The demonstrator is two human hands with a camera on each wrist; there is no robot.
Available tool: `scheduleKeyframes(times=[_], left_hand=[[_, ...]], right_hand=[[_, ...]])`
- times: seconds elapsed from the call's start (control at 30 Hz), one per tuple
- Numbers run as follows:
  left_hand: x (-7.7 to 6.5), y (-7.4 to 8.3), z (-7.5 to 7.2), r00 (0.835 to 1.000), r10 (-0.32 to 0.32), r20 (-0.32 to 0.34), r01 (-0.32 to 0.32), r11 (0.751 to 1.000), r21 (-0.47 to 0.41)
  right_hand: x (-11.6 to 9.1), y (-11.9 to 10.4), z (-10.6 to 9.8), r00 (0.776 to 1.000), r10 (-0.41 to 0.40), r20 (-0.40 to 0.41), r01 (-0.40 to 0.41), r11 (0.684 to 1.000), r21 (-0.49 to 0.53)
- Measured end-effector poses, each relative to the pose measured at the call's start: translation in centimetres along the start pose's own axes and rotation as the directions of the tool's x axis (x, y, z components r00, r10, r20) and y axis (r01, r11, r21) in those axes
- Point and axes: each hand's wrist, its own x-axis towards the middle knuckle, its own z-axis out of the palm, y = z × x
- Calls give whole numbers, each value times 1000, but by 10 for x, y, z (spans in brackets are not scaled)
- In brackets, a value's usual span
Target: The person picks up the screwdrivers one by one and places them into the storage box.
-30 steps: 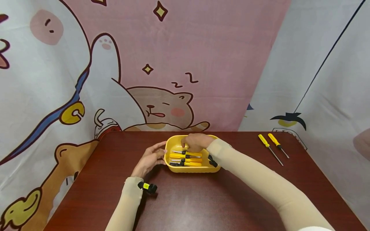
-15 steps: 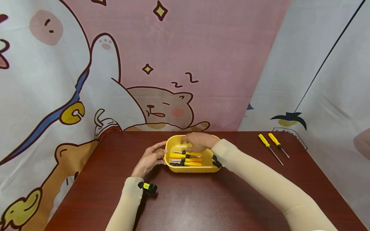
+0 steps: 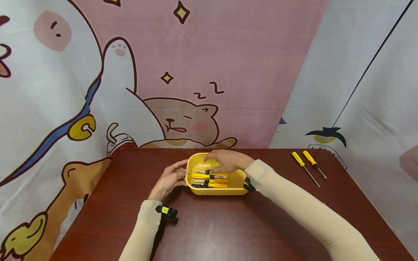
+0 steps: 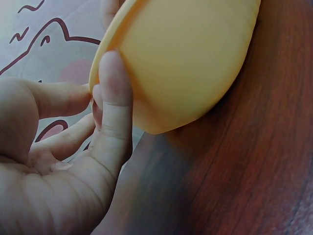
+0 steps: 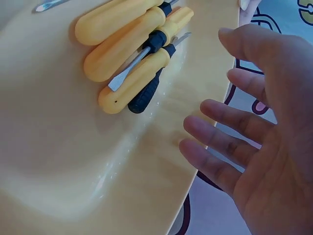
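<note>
A yellow plastic tray (image 3: 222, 191) stands on the dark wooden table. My left hand (image 3: 167, 182) grips its left end; in the left wrist view, the thumb (image 4: 115, 81) lies against the tray's wall and other fingers touch the rim. Several screwdrivers (image 3: 211, 176) with yellow and black handles lie side by side in the tray's left half. Over the back of the tray is my right hand (image 3: 229, 160), holding nothing. The right wrist view shows its fingers (image 5: 215, 132) spread and loosely extended above the rim, apart from the screwdriver handles (image 5: 122, 49).
Two more yellow-handled screwdrivers (image 3: 306, 169) (image 3: 315, 164) lie on the table (image 3: 277, 224) at the back right. Behind the table's far edge hangs a printed cartoon cloth (image 3: 248, 72).
My right hand has shifted slightly to the right over the tray, and its curled fingers have loosened. The left hand, tray and screwdrivers look unmoved.
</note>
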Motion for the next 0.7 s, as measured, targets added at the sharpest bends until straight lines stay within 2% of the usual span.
scheduleKeyframes(times=[0.43,0.7], left_hand=[[0,2,-1,1000,-13,-8,13,1000,-10],[1,0,0,1000,-16,-8,16,1000,-13]], right_hand=[[-16,2,2,996,-1,-85,6,999,50],[-26,3,1,987,-9,-162,17,999,51]])
